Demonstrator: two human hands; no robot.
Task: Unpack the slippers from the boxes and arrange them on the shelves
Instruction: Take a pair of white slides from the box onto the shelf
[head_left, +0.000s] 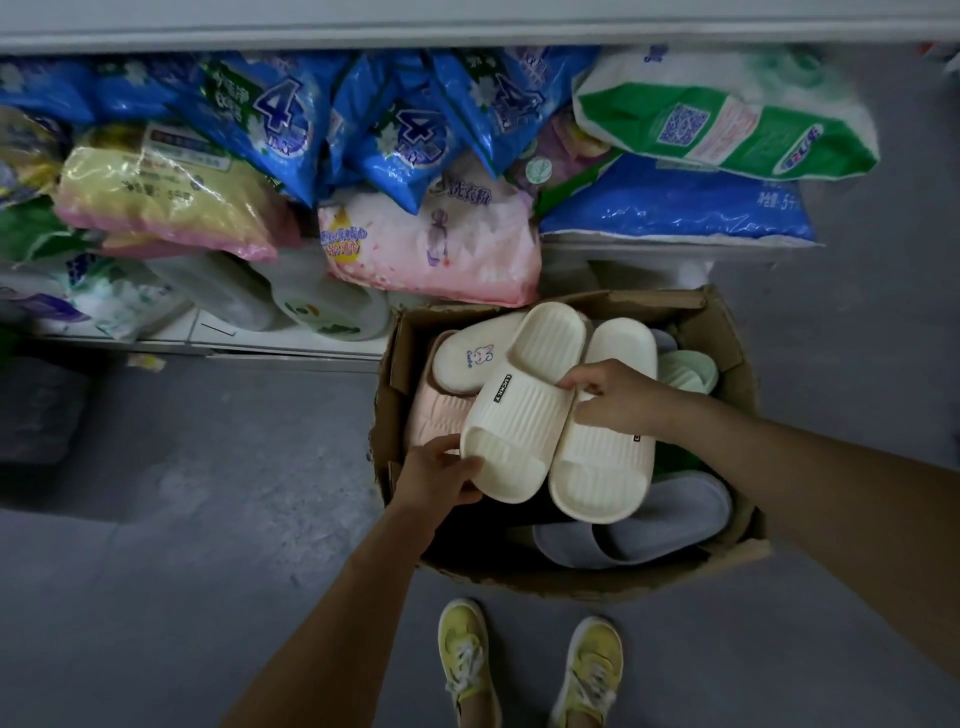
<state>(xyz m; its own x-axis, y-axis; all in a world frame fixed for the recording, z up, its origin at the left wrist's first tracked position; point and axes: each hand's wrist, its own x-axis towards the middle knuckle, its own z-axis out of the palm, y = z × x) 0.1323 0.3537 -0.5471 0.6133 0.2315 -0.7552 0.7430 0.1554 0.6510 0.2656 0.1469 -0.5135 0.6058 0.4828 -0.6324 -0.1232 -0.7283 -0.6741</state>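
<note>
Left hand (441, 475) grips one cream slipper's (519, 421) toe; right hand (618, 397) pinches its mate (608, 457). Edge-only holds; either could slip back into the box (727, 332).

I count one cardboard box (727, 332), two ribbed cream slippers (519, 415), one bunny-print slipper (467, 358), and two yellow sneakers (462, 644) nearest.

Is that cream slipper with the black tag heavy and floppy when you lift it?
Probably light: the left hand grips the cream slipper by just its toe edge. Likely springy rather than floppy, since it shows no droop.
</note>
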